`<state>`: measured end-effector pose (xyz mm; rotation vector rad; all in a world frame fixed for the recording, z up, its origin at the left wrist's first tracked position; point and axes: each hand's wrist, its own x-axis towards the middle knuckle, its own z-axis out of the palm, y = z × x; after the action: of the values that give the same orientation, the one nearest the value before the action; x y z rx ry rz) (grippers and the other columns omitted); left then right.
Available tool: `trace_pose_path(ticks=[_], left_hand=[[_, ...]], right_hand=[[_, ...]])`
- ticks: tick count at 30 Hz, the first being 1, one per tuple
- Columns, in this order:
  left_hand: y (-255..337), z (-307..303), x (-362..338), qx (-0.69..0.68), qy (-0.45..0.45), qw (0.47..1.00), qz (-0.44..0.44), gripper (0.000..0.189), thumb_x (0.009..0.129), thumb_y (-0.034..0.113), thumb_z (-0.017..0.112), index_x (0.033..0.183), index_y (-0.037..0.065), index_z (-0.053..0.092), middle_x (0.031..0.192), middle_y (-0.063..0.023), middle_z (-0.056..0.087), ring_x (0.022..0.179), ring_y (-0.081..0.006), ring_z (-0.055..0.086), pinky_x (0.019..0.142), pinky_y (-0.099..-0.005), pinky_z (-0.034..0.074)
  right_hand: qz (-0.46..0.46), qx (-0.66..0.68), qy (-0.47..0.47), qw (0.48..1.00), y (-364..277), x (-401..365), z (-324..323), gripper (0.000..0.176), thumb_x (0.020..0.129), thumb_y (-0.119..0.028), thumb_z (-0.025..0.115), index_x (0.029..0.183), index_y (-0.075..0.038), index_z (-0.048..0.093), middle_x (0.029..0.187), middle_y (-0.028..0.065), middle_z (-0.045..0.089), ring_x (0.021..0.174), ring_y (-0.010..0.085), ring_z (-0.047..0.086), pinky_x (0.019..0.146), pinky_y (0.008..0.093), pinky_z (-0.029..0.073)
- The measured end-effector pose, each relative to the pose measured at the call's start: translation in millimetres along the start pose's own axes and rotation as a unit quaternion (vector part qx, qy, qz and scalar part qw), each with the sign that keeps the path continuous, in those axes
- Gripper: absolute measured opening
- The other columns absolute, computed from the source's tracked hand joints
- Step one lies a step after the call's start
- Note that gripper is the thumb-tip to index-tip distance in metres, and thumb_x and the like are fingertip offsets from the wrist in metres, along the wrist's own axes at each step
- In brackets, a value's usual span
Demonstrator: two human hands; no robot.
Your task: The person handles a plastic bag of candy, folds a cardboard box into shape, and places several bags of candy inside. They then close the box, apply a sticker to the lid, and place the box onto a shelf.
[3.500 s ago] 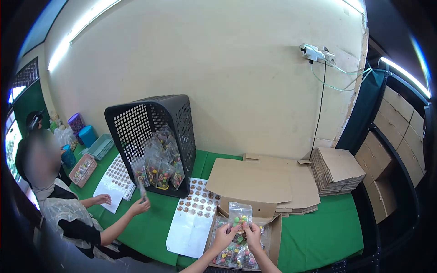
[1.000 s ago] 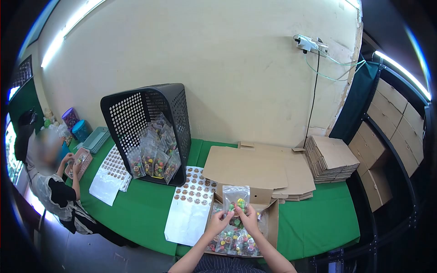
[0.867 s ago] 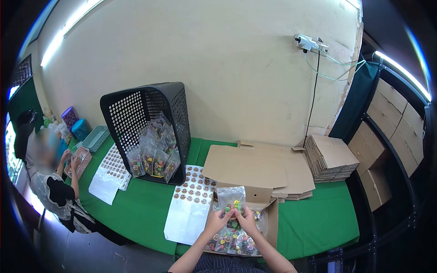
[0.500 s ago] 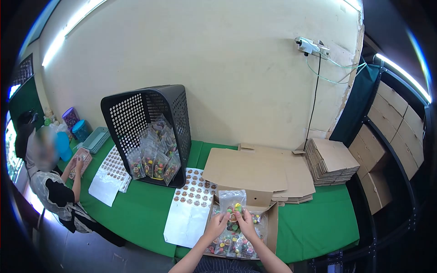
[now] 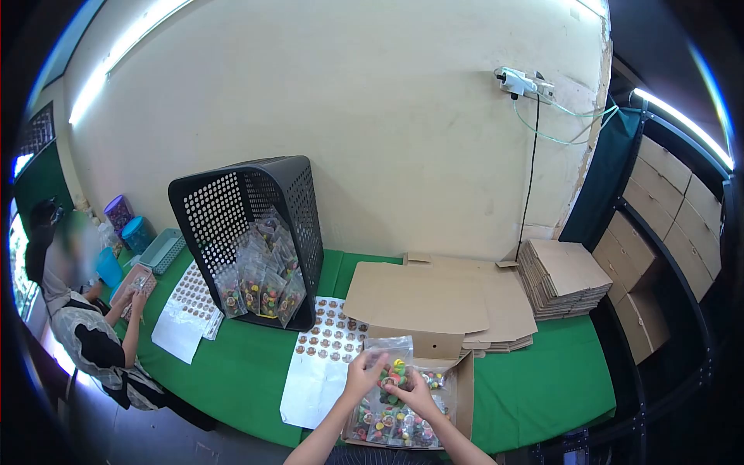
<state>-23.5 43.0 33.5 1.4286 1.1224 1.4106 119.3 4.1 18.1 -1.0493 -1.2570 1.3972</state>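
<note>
Both hands grip one clear zip bag of colourful candies [image 5: 401, 366], held above an open cardboard box [image 5: 465, 387]. My left hand [image 5: 363, 377] pinches the bag's left side near its upper part. Lower down on the right side, my right hand [image 5: 417, 395] has its fingers closed on the bag. A round sticker partly shows between the hands. Inside the box lie several similar candy bags [image 5: 387, 425], partly hidden by my hands. A sheet of round brown stickers [image 5: 314, 380] lies just left of the box.
A tipped black plastic basket [image 5: 314, 209] holds several filled bags. Flattened cardboard [image 5: 418, 298] lies behind the box, with stacked cartons [image 5: 564, 267] to the right. At left, another person [image 5: 85, 333] works near a pink basket [image 5: 143, 280] and more sticker sheets [image 5: 182, 322].
My left hand has shifted up the bag's side, and my right hand has moved slightly lower. The bag has tilted and turned a little. The camera view has shifted slightly.
</note>
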Motion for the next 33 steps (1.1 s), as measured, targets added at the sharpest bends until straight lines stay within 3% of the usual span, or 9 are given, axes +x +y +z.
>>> trace_pose_path(ticks=[2, 5, 6, 10, 17, 18, 22, 26, 33], left_hand=[[11, -4, 8, -0.127, -0.002, 0.984, -0.126, 0.022, 0.086, 0.020, 0.059, 0.090, -0.001, 0.061, 0.083, -0.0037, 0.062, 0.072, -0.0084, 0.057, 0.060, -0.0223, 0.048], [5, -4, 5, -0.139, -0.032, 0.981, -0.133, 0.020, 0.085, 0.021, 0.059, 0.087, 0.002, 0.062, 0.081, -0.0028, 0.061, 0.076, -0.0085, 0.058, 0.065, -0.0210, 0.046], [14, -4, 0, -0.113, -0.052, 0.974, -0.188, 0.017, 0.085, 0.020, 0.059, 0.084, 0.002, 0.061, 0.079, -0.0020, 0.061, 0.074, -0.0076, 0.058, 0.062, -0.0198, 0.046], [15, 20, -17, -0.182, -0.035, 0.976, -0.114, 0.015, 0.085, 0.017, 0.060, 0.083, 0.003, 0.060, 0.078, -0.0017, 0.062, 0.073, -0.0063, 0.057, 0.060, -0.0200, 0.046], [24, 16, -9, -0.012, -0.085, 0.994, -0.060, 0.020, 0.080, 0.019, 0.064, 0.084, 0.000, 0.062, 0.080, -0.0046, 0.063, 0.073, -0.0082, 0.058, 0.063, -0.0233, 0.046], [29, 16, -11, -0.005, -0.083, 0.994, -0.078, 0.022, 0.079, 0.020, 0.064, 0.083, -0.001, 0.062, 0.079, -0.0071, 0.062, 0.073, -0.0127, 0.059, 0.065, -0.0265, 0.046], [32, 25, -18, 0.169, -0.025, 0.977, 0.127, 0.020, 0.076, 0.020, 0.063, 0.074, 0.001, 0.058, 0.071, -0.0106, 0.054, 0.068, -0.0278, 0.055, 0.061, -0.0352, 0.043], [40, 25, -17, 0.190, 0.007, 0.956, 0.224, 0.016, 0.072, 0.014, 0.066, 0.067, 0.002, 0.057, 0.065, -0.0087, 0.051, 0.058, -0.0232, 0.050, 0.054, -0.0329, 0.040], [31, 21, -23, 0.183, -0.025, 0.963, 0.194, 0.016, 0.072, 0.016, 0.067, 0.068, 0.002, 0.059, 0.061, -0.0073, 0.050, 0.057, -0.0201, 0.051, 0.053, -0.0306, 0.040]], right_hand=[[-0.019, -0.068, -0.020, 0.997, -1, -1, 2, 0.037, 0.079, -0.008, 0.065, 0.111, 0.000, 0.047, 0.101, 0.0059, 0.057, 0.089, 0.0105, 0.056, 0.074, 0.0244, 0.047], [0.018, 0.032, -0.003, 0.999, -9, 4, -2, 0.035, 0.078, -0.010, 0.066, 0.109, 0.000, 0.052, 0.098, 0.0054, 0.059, 0.087, 0.0102, 0.056, 0.074, 0.0247, 0.046], [0.021, 0.115, 0.052, 0.992, -20, 6, -2, 0.026, 0.079, -0.009, 0.065, 0.101, 0.000, 0.058, 0.093, 0.0052, 0.062, 0.083, 0.0100, 0.057, 0.074, 0.0242, 0.046], [-0.034, 0.107, 0.099, 0.989, -26, 13, -9, 0.009, 0.079, -0.005, 0.062, 0.087, 0.000, 0.063, 0.084, 0.0060, 0.065, 0.076, 0.0108, 0.059, 0.073, 0.0237, 0.046], [-0.024, 0.174, 0.125, 0.976, -17, 12, -15, 0.007, 0.076, -0.001, 0.063, 0.083, 0.000, 0.063, 0.080, 0.0060, 0.064, 0.073, 0.0105, 0.058, 0.069, 0.0228, 0.045], [-0.024, 0.165, 0.132, 0.977, -18, 12, -15, 0.007, 0.076, 0.000, 0.063, 0.083, 0.000, 0.063, 0.080, 0.0058, 0.064, 0.072, 0.0103, 0.058, 0.069, 0.0226, 0.045], [-0.040, 0.152, 0.163, 0.974, -24, 13, -16, 0.005, 0.074, 0.002, 0.063, 0.078, 0.000, 0.062, 0.075, 0.0043, 0.063, 0.070, 0.0097, 0.057, 0.067, 0.0223, 0.045], [-0.057, 0.138, 0.154, 0.977, -33, 11, -22, 0.006, 0.072, 0.000, 0.065, 0.078, 0.000, 0.063, 0.075, 0.0041, 0.063, 0.068, 0.0089, 0.057, 0.066, 0.0211, 0.044], [-0.068, 0.141, 0.180, 0.971, -24, 17, -34, 0.004, 0.072, 0.002, 0.063, 0.075, 0.000, 0.062, 0.071, 0.0038, 0.063, 0.063, 0.0077, 0.056, 0.059, 0.0190, 0.043]])
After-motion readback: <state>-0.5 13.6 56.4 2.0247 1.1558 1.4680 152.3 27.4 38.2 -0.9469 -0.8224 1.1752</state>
